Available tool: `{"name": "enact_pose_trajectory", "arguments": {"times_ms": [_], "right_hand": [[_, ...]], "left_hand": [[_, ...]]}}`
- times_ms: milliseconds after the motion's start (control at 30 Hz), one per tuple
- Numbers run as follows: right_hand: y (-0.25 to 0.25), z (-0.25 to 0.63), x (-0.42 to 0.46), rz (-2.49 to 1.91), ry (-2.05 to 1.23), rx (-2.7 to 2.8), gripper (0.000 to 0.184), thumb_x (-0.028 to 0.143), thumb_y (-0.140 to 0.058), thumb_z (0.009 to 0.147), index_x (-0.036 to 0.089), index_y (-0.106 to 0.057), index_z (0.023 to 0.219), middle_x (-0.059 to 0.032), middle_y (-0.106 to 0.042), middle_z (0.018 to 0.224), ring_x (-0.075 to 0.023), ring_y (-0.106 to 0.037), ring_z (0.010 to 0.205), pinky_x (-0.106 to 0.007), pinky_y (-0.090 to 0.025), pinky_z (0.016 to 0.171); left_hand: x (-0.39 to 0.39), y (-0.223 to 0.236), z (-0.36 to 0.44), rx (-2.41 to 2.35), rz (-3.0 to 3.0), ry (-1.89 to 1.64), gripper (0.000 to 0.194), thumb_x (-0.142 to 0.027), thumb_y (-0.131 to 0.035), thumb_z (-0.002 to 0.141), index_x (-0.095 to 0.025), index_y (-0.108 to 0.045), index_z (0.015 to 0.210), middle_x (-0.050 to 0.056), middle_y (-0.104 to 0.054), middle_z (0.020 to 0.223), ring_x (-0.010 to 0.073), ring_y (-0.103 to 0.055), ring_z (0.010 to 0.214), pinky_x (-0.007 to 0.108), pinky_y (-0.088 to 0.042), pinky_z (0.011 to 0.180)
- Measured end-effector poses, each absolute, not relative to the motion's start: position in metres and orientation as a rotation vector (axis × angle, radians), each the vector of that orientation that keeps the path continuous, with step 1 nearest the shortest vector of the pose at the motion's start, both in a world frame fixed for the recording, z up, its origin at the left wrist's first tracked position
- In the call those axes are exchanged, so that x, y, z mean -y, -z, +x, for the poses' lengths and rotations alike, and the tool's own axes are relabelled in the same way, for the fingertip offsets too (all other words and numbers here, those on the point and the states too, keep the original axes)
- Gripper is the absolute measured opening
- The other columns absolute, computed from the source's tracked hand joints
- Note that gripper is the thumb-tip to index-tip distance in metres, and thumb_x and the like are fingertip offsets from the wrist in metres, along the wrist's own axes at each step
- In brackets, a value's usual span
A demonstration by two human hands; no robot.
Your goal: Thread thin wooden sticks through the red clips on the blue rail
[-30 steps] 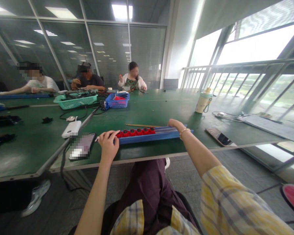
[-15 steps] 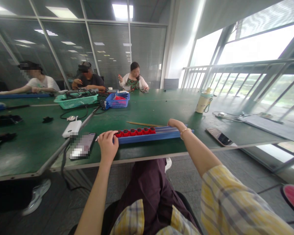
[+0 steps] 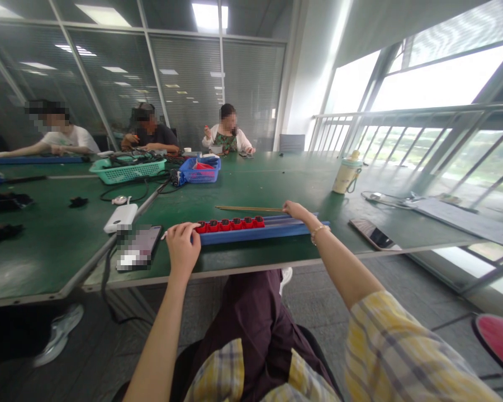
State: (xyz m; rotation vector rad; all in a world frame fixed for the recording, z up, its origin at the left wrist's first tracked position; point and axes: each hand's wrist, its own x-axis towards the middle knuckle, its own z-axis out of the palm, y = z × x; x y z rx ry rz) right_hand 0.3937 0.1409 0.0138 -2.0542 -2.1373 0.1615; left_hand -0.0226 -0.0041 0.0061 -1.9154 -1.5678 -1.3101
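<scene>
A long blue tray [image 3: 251, 235] lies along the near part of the table, with several red blocks with dark tops [image 3: 236, 223] in a row in its left half. My left hand [image 3: 183, 245] is closed round the tray's left end, its fingertips by the leftmost red block. Just behind the tray's right part, my right hand [image 3: 297, 211] has its fingers closed on the right end of some thin yellowish sticks [image 3: 251, 209]. They stretch leftward, behind the row of blocks. The right fingertips are partly hidden by the hand.
Left of the tray are a phone [image 3: 140, 247] and a white device [image 3: 121, 218]. Another phone [image 3: 374, 234] and a cream bottle [image 3: 346, 174] stand to the right. Farther back are a green basket [image 3: 128, 173], a blue basket [image 3: 200, 175] and seated people.
My right hand has shifted back from the tray, and the thin sticks have moved slightly away from the tray with it. My left hand stays at the tray's left end.
</scene>
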Motion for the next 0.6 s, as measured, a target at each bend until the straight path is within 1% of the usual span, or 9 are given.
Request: {"name": "enact_pose_trajectory", "arguments": {"times_ms": [133, 233, 300, 433, 600], "right_hand": [[-0.015, 0.393, -0.133, -1.984, -0.194, 2.165, 0.030, 0.033, -0.048, 0.098, 0.022, -0.069, 0.117, -0.0047, -0.072, 0.115, -0.0162, -0.064, 0.100, -0.019, -0.043, 0.080], [-0.018, 0.391, -0.126, -1.972, -0.188, 2.113, 0.031, 0.034, -0.047, 0.098, 0.022, -0.073, 0.108, -0.0043, -0.074, 0.111, -0.0183, -0.064, 0.100, -0.021, -0.043, 0.081], [-0.020, 0.388, -0.121, -1.974, -0.134, 2.069, 0.032, 0.033, -0.045, 0.098, 0.023, -0.074, 0.106, -0.0053, -0.074, 0.110, -0.0200, -0.063, 0.101, -0.024, -0.041, 0.084], [-0.024, 0.379, -0.110, -1.918, 0.105, 2.019, 0.035, 0.030, -0.040, 0.099, 0.023, -0.074, 0.106, -0.0074, -0.073, 0.107, -0.0222, -0.061, 0.102, -0.031, -0.035, 0.090], [-0.028, 0.372, -0.089, -1.645, 0.498, 1.949, 0.034, 0.024, -0.039, 0.099, 0.020, -0.073, 0.104, -0.0105, -0.071, 0.102, -0.0235, -0.056, 0.098, -0.037, -0.027, 0.092]], "left_hand": [[0.006, -0.009, -0.022, 1.563, -1.923, 1.317, 0.028, -0.022, -0.045, 0.091, -0.022, -0.072, 0.098, 0.007, -0.070, 0.102, 0.0262, -0.050, 0.102, 0.042, -0.042, 0.095], [0.006, -0.009, -0.022, 1.552, -1.923, 1.324, 0.028, -0.022, -0.045, 0.091, -0.022, -0.072, 0.097, 0.007, -0.070, 0.101, 0.0259, -0.050, 0.102, 0.041, -0.041, 0.096], [0.006, -0.009, -0.022, 1.552, -1.921, 1.327, 0.028, -0.022, -0.045, 0.091, -0.022, -0.072, 0.097, 0.007, -0.070, 0.101, 0.0259, -0.050, 0.102, 0.041, -0.041, 0.095], [0.007, -0.008, -0.022, 1.572, -1.928, 1.323, 0.028, -0.022, -0.045, 0.091, -0.022, -0.072, 0.097, 0.007, -0.069, 0.101, 0.0264, -0.049, 0.104, 0.041, -0.041, 0.095], [0.007, -0.009, -0.023, 1.569, -1.932, 1.321, 0.028, -0.021, -0.045, 0.091, -0.022, -0.072, 0.098, 0.007, -0.069, 0.102, 0.0265, -0.050, 0.104, 0.041, -0.041, 0.097]]}}
